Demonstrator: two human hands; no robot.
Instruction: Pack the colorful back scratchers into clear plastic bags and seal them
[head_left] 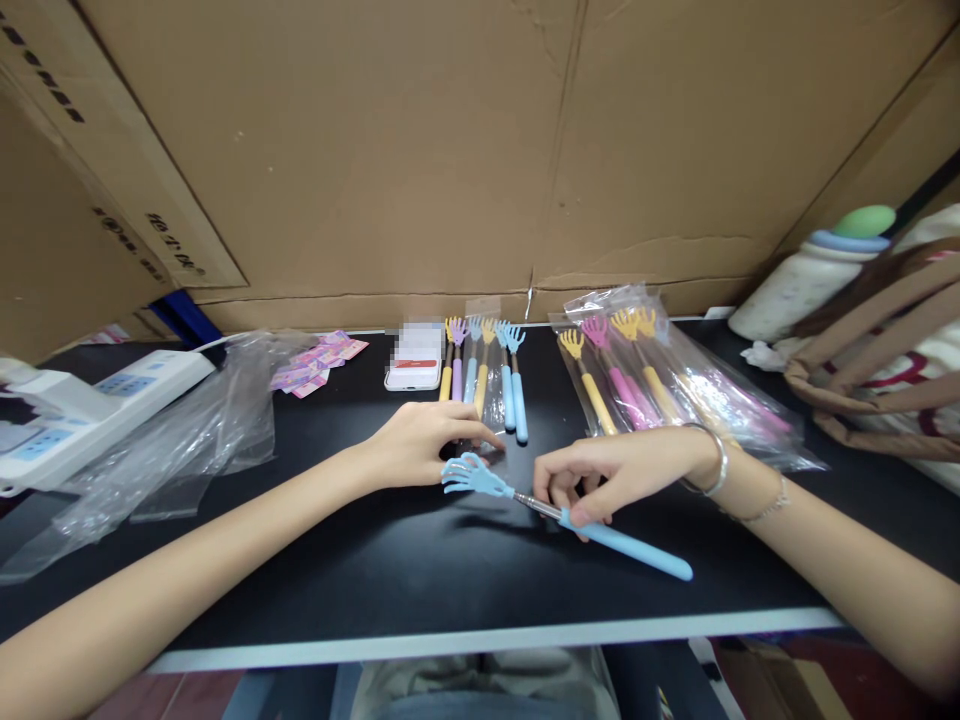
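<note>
In my right hand (600, 475) is a light blue back scratcher (637, 550), gripped where its metal rod meets the handle. Its claw-shaped head points left, close to the fingertips of my left hand (424, 445). That left hand rests low over the table, fingers stretched and apart, at the lower end of a clear plastic sleeve (495, 400); whether it touches the sleeve is unclear. Just beyond lie several loose back scratchers in yellow, purple and blue, among them a blue back scratcher (517, 400). To the right, more lie in clear bags, such as a yellow back scratcher (596, 400).
A phone (412, 365) and several pink-purple cards (319, 362) lie at the back. Crumpled clear bags (187, 450) and a white power strip (105, 415) occupy the left. A bottle (802, 280) and a bag with brown straps (885, 350) are at right. Cardboard (412, 150) walls the back.
</note>
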